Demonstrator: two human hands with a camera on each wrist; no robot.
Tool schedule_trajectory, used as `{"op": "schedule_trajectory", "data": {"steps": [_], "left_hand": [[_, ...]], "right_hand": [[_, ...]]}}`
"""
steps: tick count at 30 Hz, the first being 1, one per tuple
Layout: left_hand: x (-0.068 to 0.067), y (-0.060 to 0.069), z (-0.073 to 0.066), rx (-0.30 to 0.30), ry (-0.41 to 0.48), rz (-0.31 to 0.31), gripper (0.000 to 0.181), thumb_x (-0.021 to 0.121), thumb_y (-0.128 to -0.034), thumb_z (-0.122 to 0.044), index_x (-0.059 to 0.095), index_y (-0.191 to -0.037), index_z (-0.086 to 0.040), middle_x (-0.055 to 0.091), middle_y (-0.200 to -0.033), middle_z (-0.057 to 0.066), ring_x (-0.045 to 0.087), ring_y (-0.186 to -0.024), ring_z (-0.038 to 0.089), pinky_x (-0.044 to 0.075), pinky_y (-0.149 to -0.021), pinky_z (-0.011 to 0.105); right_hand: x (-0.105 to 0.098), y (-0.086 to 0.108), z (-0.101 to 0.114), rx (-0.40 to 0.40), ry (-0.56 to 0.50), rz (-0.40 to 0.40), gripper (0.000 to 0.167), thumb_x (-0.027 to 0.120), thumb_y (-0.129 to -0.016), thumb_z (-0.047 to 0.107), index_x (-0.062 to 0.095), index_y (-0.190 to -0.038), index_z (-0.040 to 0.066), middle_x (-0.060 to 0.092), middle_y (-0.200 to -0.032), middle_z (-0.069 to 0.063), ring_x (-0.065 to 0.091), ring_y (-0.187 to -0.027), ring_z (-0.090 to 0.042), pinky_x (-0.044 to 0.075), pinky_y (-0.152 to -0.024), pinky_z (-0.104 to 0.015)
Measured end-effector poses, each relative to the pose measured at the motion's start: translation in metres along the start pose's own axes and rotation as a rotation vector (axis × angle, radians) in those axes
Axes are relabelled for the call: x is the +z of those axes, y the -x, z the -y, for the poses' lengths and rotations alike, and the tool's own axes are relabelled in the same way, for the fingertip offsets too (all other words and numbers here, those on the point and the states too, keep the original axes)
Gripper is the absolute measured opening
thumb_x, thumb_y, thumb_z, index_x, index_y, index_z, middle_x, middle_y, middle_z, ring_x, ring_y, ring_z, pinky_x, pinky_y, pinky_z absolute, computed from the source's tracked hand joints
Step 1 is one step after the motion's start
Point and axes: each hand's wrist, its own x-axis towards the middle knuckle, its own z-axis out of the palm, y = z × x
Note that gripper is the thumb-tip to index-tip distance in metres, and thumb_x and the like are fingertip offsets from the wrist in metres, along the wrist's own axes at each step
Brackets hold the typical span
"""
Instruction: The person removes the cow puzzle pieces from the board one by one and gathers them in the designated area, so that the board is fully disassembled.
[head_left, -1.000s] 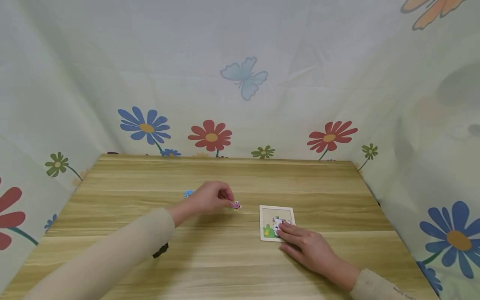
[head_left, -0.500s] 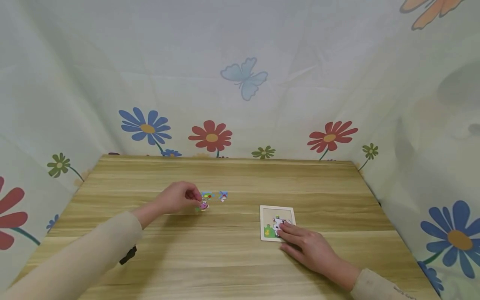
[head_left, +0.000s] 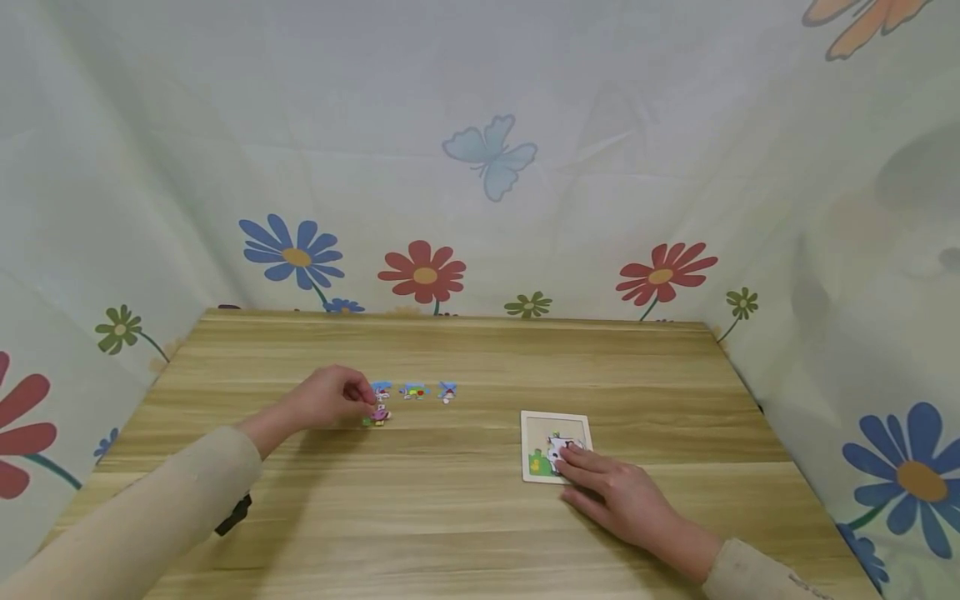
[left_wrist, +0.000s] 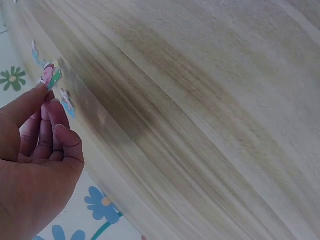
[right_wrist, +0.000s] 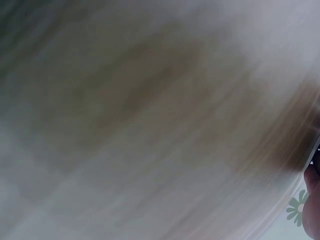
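Observation:
My left hand (head_left: 326, 398) pinches a small pink-and-green jigsaw puzzle piece (head_left: 380, 414) between thumb and fingertips, over the left half of the table. In the left wrist view the same piece (left_wrist: 51, 76) sticks out beyond the thumb tip. Just behind it lie a blue-topped piece (head_left: 382, 388), a multicoloured piece (head_left: 414, 391) and another blue piece (head_left: 447, 390), roughly in a row. My right hand (head_left: 622, 498) rests its fingers on a white-framed puzzle tray (head_left: 524, 450), covering its lower right part. A white cow picture (head_left: 553, 448) with green beside it shows inside.
The wooden table (head_left: 465, 517) ends at a pale cloth backdrop (head_left: 360, 150) printed with flowers and a butterfly. The cloth also rises along the left and right sides. In the right wrist view, mostly blurred tabletop (right_wrist: 150, 125) shows.
My left hand has moved left with the pinched puzzle piece, uncovering the loose pieces behind it. My right hand has stayed on the tray.

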Motion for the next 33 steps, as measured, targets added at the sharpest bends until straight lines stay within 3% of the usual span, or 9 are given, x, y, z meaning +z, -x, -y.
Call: {"op": "schedule_trajectory", "data": {"steps": [7,16,25,33], "left_hand": [[0.004,-0.002,0.008,0.019,-0.002,-0.005,0.009,0.075,-0.0816,-0.016,0.067,-0.084,-0.012,0.063,-0.077,-0.002,0.055,-0.071,0.016,0.048,-0.068,0.032],[0.011,-0.003,0.008,0.083,-0.019,-0.033,0.007,0.073,-0.0826,-0.009,0.067,-0.084,-0.01,0.063,-0.078,-0.002,0.055,-0.072,0.012,0.047,-0.065,0.027],[0.014,-0.003,0.011,0.065,-0.055,-0.047,0.007,0.073,-0.0832,-0.013,0.066,-0.084,-0.014,0.062,-0.078,-0.002,0.052,-0.071,0.013,0.045,-0.065,0.029],[0.017,-0.003,0.014,0.09,-0.098,-0.08,0.008,0.074,-0.0827,-0.015,0.067,-0.084,-0.016,0.061,-0.078,-0.005,0.052,-0.071,0.013,0.045,-0.067,0.03]], "right_hand": [[0.0,0.001,0.001,0.02,-0.006,0.04,0.046,0.068,-0.086,0.036,0.061,-0.127,0.016,0.055,-0.133,-0.003,0.053,-0.12,-0.02,0.048,-0.087,-0.043],[0.001,0.002,0.0,0.01,-0.006,0.008,0.047,0.071,-0.085,0.035,0.062,-0.127,0.017,0.056,-0.132,-0.003,0.053,-0.12,-0.019,0.049,-0.086,-0.042],[0.001,0.002,0.0,0.011,0.0,0.003,0.047,0.071,-0.085,0.035,0.062,-0.126,0.016,0.056,-0.132,-0.003,0.053,-0.12,-0.019,0.049,-0.086,-0.041],[0.0,0.001,0.001,0.009,-0.007,0.003,0.048,0.072,-0.084,0.034,0.062,-0.127,0.016,0.056,-0.132,-0.004,0.053,-0.119,-0.02,0.049,-0.086,-0.041]]}}
